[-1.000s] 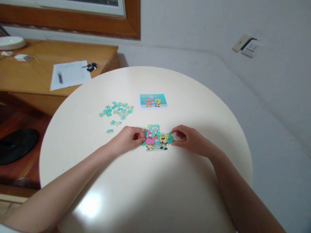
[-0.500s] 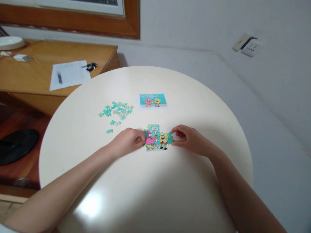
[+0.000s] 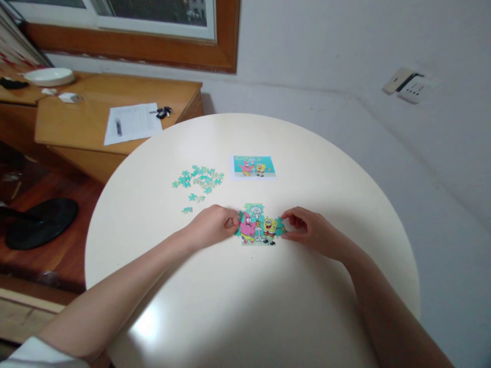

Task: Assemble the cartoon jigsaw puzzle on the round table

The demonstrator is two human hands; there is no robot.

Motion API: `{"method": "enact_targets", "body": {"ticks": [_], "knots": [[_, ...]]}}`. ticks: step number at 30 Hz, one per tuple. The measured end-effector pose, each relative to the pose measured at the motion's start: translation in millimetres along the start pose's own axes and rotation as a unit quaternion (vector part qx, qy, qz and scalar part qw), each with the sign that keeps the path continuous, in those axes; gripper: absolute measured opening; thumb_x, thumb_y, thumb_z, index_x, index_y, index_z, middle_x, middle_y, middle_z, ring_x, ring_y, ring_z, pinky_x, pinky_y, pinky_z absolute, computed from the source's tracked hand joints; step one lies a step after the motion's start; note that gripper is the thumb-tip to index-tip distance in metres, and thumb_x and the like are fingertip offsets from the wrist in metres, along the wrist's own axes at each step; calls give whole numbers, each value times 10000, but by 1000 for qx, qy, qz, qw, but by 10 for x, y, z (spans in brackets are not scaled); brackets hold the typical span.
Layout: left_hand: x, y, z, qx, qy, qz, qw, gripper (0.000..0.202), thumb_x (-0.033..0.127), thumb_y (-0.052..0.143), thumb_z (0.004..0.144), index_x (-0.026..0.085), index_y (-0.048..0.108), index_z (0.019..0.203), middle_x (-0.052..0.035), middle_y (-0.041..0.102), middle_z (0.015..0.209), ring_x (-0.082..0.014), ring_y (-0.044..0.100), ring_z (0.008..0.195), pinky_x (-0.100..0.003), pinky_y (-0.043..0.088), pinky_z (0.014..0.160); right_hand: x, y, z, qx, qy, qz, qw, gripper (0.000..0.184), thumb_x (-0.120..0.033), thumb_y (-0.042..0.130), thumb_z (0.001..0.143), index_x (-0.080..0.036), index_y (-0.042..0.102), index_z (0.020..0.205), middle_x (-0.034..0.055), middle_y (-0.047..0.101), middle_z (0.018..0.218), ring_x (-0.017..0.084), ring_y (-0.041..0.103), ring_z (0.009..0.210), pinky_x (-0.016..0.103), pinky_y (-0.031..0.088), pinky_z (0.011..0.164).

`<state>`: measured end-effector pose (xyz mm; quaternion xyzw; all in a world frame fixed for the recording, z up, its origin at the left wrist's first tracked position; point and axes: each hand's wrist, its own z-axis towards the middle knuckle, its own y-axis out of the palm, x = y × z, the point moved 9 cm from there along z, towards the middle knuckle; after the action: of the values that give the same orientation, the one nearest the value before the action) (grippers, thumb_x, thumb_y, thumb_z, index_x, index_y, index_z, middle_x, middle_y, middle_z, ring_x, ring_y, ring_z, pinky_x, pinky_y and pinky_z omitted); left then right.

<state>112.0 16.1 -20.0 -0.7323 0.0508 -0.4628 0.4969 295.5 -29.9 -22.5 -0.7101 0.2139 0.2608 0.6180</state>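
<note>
A partly joined jigsaw puzzle (image 3: 258, 227) lies on the round white table (image 3: 215, 317), showing a pink, a pale and a yellow cartoon figure. My left hand (image 3: 216, 225) grips its left edge, fingers curled and thumb tip against the pieces. On the opposite side, my right hand (image 3: 312, 230) holds the right edge between thumb and bent fingers. Farther back lies a small picture card (image 3: 254, 166) with the same figures. Loose puzzle pieces (image 3: 203, 177), teal and pale, are heaped left of the card, with several strays (image 3: 187, 210) nearer my left hand.
A wooden desk (image 3: 92, 92) adjoins the table at the back left, bearing a paper sheet (image 3: 132, 125), keys (image 3: 164, 112) and a white dish (image 3: 49, 76). Behind stands a wall with a socket (image 3: 416, 88). A black round base (image 3: 42, 223) rests on the floor.
The camera view has shifted, so everything sits farther right and slightly lower. Both hands keep their places at the puzzle's two edges, and the loose pieces appear unmoved.
</note>
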Motion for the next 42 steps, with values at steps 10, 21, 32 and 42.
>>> {"method": "enact_targets", "body": {"ticks": [10, 21, 32, 42], "knots": [[-537, -817, -78, 265, -77, 79, 958, 295, 216, 395, 818, 148, 676, 877, -83, 675, 889, -186, 612, 819, -308, 472, 778, 13, 5, 11, 6, -10, 2, 1000, 251, -351, 659, 682, -209, 629, 887, 7, 581, 729, 148, 506, 643, 286, 430, 606], [-680, -405, 5, 77, -144, 233, 959, 538, 392, 240, 967, 174, 328, 1451, -162, 256, 1533, -329, 185, 1422, -621, 132, 1099, 18, 14, 10, 4, 2, 10, 1000, 247, -346, 653, 687, -201, 629, 885, 2, 561, 716, 152, 506, 644, 286, 421, 609], [-624, -427, -1, 96, -118, 227, 962, 478, 393, 251, 967, 236, 457, 1369, -153, 345, 1493, -336, 234, 1406, -656, 183, 1065, 14, 11, 11, 12, -11, 13, 1000, 217, -333, 642, 697, -213, 621, 877, -4, 562, 707, 138, 492, 622, 270, 415, 585], [-937, -659, -92, 178, -217, 225, 933, 560, 379, 232, 957, 119, 300, 1448, -202, 258, 1523, -336, 213, 1414, -615, 142, 1104, 8, 10, 10, 12, -11, 6, 1000, 202, -326, 635, 700, -213, 622, 867, -4, 562, 707, 138, 495, 622, 268, 412, 583]]}}
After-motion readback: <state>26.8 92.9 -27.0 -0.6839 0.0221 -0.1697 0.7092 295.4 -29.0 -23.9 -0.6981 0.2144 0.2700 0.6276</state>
